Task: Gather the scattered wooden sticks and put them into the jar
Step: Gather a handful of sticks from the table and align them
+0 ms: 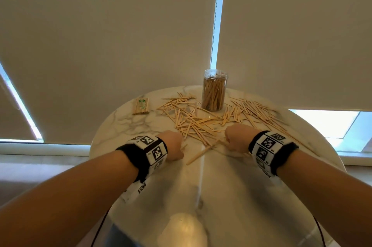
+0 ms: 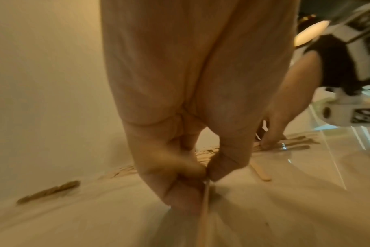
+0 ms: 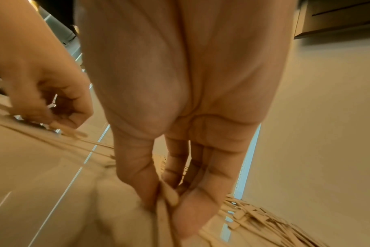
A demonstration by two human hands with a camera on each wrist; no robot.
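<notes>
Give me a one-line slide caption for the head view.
Both hands, left hand and right hand, pick wooden sticks off a marble table before a stick-filled jar.

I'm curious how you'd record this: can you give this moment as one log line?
step: gathering | left hand: pinches stick | right hand: pinches sticks | jar: upright, part-filled | pile: on table
</notes>
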